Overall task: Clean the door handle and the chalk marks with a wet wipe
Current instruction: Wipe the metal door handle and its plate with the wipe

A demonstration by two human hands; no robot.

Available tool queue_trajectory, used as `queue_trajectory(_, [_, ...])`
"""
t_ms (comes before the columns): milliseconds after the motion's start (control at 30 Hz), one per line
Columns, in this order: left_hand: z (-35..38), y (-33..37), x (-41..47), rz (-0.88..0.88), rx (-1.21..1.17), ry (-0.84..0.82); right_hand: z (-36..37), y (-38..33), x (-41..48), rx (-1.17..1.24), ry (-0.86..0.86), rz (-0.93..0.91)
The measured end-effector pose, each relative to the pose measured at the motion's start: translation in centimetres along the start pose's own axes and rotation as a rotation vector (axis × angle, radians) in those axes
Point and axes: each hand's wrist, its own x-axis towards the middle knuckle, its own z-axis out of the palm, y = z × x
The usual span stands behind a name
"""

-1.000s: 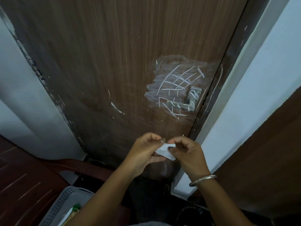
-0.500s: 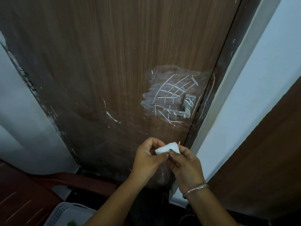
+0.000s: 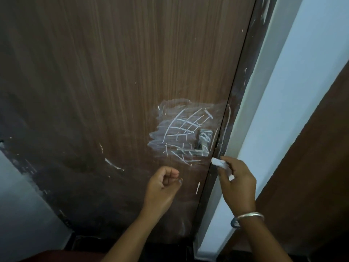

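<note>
A brown wooden door (image 3: 113, 82) fills the view. White chalk marks (image 3: 181, 127), crossed lines over a smeared patch, cover the area around a metal lever door handle (image 3: 202, 146) near the door's right edge. My right hand (image 3: 236, 182) holds a folded white wet wipe (image 3: 219, 163) just below and right of the handle, at the door's edge, with a silver bangle on the wrist. My left hand (image 3: 162, 186) hovers lower left of the handle, fingers curled loosely, holding nothing.
A dark door frame (image 3: 238, 95) and a pale blue wall strip (image 3: 294, 91) run along the right, with another brown panel (image 3: 309, 167) beyond. Grey wall (image 3: 22, 214) lies at the lower left. Stray chalk streaks (image 3: 113, 164) mark the door's lower part.
Both hands had gripped the wipe together below the handle. My left hand has let go and my right hand has carried the wipe up and right toward the handle. The view has moved closer.
</note>
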Motion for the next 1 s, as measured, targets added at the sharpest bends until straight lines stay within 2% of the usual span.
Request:
queue_trajectory(67, [0.6,-0.1,1.5,0.013,0.024,0.015,0.6,0.6,2.0,-0.093,-0.001,-0.163])
queue_trajectory(267, [2.2,-0.3,5.9,0.077,0.142,0.072,4.0,2.2,7.9,-0.32,0.034,-0.429])
queue_trajectory(567, [3.0,-2.0,9.7,0.1,0.288,0.206,7.5,3.0,11.0,-0.433,-0.139,-0.565])
queue_trajectory(700, [3.5,-2.3,10.0,0.108,0.297,0.206,7.9,2.5,11.1,-0.46,-0.16,-0.536])
queue_trajectory(1000, [2.9,-1.5,11.1,0.126,0.325,0.144,6.7,2.6,10.7,-0.533,-0.178,-0.236])
